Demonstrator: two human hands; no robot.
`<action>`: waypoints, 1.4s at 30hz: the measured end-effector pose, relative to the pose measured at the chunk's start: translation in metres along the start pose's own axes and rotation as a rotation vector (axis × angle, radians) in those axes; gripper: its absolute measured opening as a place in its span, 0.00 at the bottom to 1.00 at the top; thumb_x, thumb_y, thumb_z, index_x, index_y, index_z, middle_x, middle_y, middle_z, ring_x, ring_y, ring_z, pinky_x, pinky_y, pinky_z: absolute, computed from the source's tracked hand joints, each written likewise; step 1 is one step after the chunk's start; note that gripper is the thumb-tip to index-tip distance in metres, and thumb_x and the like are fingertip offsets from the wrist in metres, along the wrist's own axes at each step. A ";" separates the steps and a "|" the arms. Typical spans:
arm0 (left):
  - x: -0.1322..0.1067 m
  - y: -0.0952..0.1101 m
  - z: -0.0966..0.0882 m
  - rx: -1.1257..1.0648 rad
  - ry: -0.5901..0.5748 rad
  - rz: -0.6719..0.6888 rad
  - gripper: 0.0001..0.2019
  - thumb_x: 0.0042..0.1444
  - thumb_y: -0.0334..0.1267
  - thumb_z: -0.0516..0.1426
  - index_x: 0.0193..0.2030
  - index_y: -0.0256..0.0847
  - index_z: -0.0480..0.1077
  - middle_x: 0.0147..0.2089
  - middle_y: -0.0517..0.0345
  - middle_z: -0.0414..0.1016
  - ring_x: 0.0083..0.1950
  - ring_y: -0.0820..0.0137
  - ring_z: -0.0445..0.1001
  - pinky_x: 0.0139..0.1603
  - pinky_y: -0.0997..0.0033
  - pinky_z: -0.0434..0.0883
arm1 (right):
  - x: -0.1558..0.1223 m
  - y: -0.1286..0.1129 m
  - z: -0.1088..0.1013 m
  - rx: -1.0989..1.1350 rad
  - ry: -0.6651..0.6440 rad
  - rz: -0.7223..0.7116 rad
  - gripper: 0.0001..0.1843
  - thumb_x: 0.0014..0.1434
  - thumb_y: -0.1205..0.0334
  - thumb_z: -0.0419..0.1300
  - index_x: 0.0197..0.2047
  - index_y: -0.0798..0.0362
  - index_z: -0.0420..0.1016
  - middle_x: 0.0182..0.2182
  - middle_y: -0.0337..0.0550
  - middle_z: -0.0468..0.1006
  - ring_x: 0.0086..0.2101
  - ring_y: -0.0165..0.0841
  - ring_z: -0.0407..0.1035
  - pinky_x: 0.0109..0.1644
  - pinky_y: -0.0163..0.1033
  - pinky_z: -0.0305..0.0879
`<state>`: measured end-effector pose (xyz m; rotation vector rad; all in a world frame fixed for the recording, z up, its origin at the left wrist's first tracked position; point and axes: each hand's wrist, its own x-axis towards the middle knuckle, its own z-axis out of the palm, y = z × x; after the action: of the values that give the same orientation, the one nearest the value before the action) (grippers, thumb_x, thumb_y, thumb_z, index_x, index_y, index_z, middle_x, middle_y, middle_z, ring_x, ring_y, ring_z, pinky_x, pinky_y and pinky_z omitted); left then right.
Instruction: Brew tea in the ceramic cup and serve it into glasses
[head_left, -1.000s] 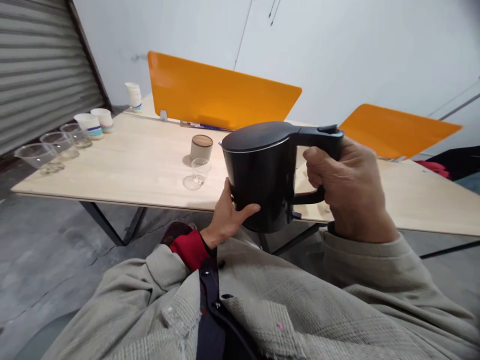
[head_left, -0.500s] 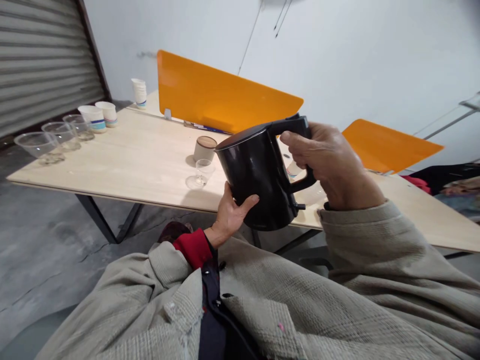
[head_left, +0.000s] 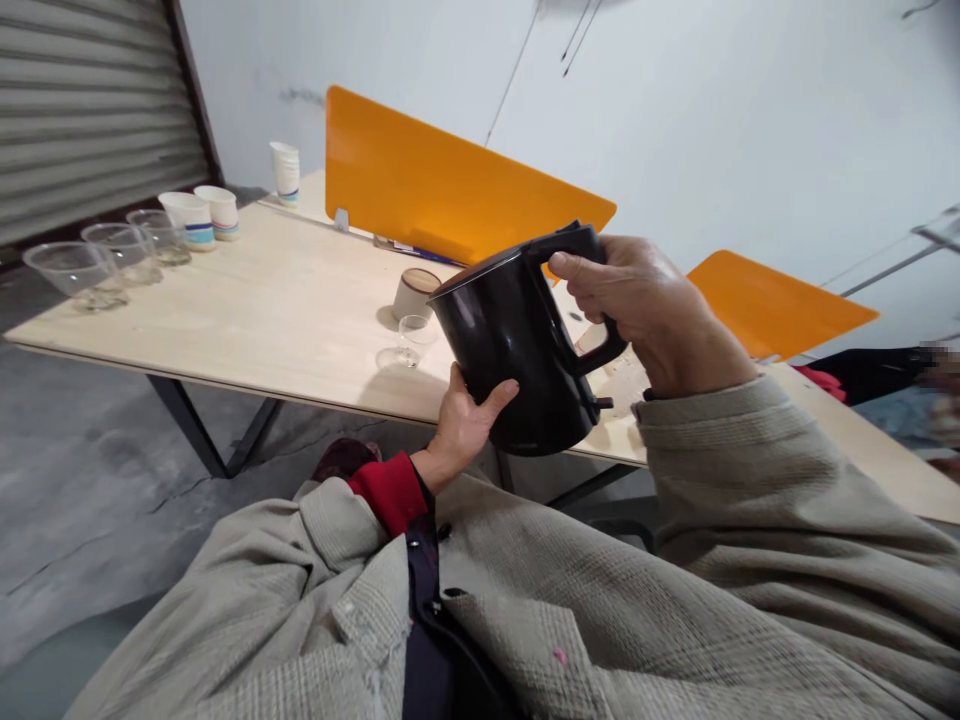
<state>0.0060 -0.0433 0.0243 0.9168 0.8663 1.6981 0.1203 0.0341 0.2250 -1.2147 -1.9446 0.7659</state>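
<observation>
A black electric kettle (head_left: pixel 510 350) with its lid down hangs in the air in front of me, tilted to the left, spout side lower. My right hand (head_left: pixel 645 310) is wrapped round its handle. My left hand (head_left: pixel 465 425) cups the kettle's lower side from below, thumb pressed on the body. Just beyond the spout, on the wooden table (head_left: pixel 247 310), stand a small clear glass (head_left: pixel 414 336) and a beige cup (head_left: pixel 415 294) with a brown top.
Several clear plastic cups (head_left: pixel 75 270) and paper cups (head_left: pixel 195 218) line the table's far left. Another paper cup (head_left: pixel 286 172) stands further back. Orange dividers (head_left: pixel 442 190) rise behind the table. A roller shutter fills the left wall.
The kettle has gone from upright to tilted left, toward the glass. Both hands have kept their hold on it.
</observation>
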 end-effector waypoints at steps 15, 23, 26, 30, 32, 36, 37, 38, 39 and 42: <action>0.001 -0.002 0.003 -0.042 0.008 -0.052 0.43 0.52 0.64 0.74 0.64 0.38 0.67 0.68 0.35 0.80 0.69 0.48 0.79 0.72 0.47 0.74 | 0.012 0.006 -0.001 -0.035 -0.030 0.029 0.26 0.64 0.45 0.75 0.30 0.46 0.65 0.21 0.32 0.58 0.21 0.26 0.51 0.22 0.36 0.49; 0.000 -0.002 0.004 -0.095 0.017 -0.063 0.42 0.52 0.62 0.75 0.65 0.39 0.69 0.69 0.37 0.80 0.70 0.49 0.78 0.75 0.48 0.72 | 0.012 -0.004 0.005 -0.075 -0.008 0.057 0.24 0.64 0.51 0.76 0.30 0.47 0.64 0.21 0.32 0.59 0.22 0.25 0.51 0.22 0.36 0.49; 0.000 -0.002 0.003 -0.104 0.020 -0.067 0.43 0.52 0.62 0.75 0.66 0.39 0.69 0.69 0.37 0.80 0.70 0.49 0.78 0.75 0.48 0.72 | 0.012 -0.006 0.007 -0.087 -0.020 0.063 0.25 0.64 0.50 0.75 0.30 0.47 0.64 0.21 0.32 0.58 0.22 0.26 0.50 0.23 0.36 0.50; -0.001 -0.001 0.004 -0.125 0.010 -0.061 0.42 0.54 0.62 0.75 0.65 0.38 0.69 0.70 0.36 0.79 0.70 0.49 0.78 0.76 0.48 0.72 | 0.012 -0.007 0.008 -0.086 -0.019 0.066 0.25 0.65 0.50 0.75 0.31 0.47 0.63 0.21 0.31 0.58 0.21 0.25 0.50 0.22 0.36 0.49; -0.001 0.000 0.005 -0.147 0.006 -0.060 0.41 0.53 0.62 0.75 0.64 0.39 0.69 0.70 0.36 0.80 0.70 0.49 0.78 0.76 0.46 0.72 | 0.012 -0.007 0.009 -0.076 -0.017 0.063 0.24 0.64 0.51 0.76 0.30 0.47 0.65 0.21 0.32 0.58 0.21 0.25 0.50 0.22 0.36 0.49; -0.002 0.002 0.005 -0.173 0.011 -0.064 0.41 0.52 0.62 0.75 0.63 0.41 0.70 0.69 0.38 0.80 0.71 0.48 0.78 0.77 0.45 0.71 | 0.017 -0.003 0.008 -0.040 -0.039 0.045 0.24 0.64 0.52 0.77 0.30 0.47 0.65 0.21 0.32 0.59 0.21 0.25 0.50 0.22 0.36 0.48; -0.002 0.001 0.005 -0.170 0.014 -0.067 0.41 0.52 0.62 0.76 0.64 0.40 0.70 0.69 0.38 0.80 0.71 0.48 0.78 0.77 0.45 0.71 | 0.018 -0.002 0.007 -0.032 -0.046 0.042 0.24 0.64 0.52 0.77 0.30 0.47 0.65 0.21 0.32 0.59 0.21 0.25 0.50 0.22 0.36 0.48; -0.002 0.001 0.005 -0.166 0.017 -0.069 0.41 0.51 0.62 0.76 0.64 0.40 0.70 0.69 0.38 0.80 0.71 0.48 0.78 0.77 0.46 0.71 | 0.019 -0.001 0.007 -0.027 -0.052 0.041 0.25 0.64 0.52 0.77 0.30 0.47 0.64 0.21 0.32 0.59 0.21 0.25 0.50 0.22 0.37 0.48; -0.002 0.001 0.005 -0.163 0.017 -0.071 0.42 0.51 0.62 0.76 0.64 0.40 0.70 0.69 0.38 0.80 0.71 0.48 0.78 0.77 0.46 0.71 | 0.021 0.000 0.007 -0.027 -0.055 0.040 0.25 0.64 0.51 0.77 0.30 0.46 0.64 0.20 0.32 0.59 0.20 0.25 0.50 0.22 0.37 0.47; -0.002 0.000 0.004 -0.166 0.009 -0.071 0.41 0.52 0.63 0.75 0.64 0.40 0.69 0.69 0.39 0.81 0.71 0.50 0.78 0.77 0.47 0.71 | 0.021 -0.001 0.008 -0.032 -0.041 0.028 0.25 0.62 0.50 0.78 0.30 0.46 0.65 0.19 0.32 0.59 0.20 0.26 0.50 0.20 0.36 0.45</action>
<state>0.0104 -0.0446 0.0260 0.7584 0.7424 1.6864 0.1076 0.0519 0.2263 -1.2569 -1.9837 0.7817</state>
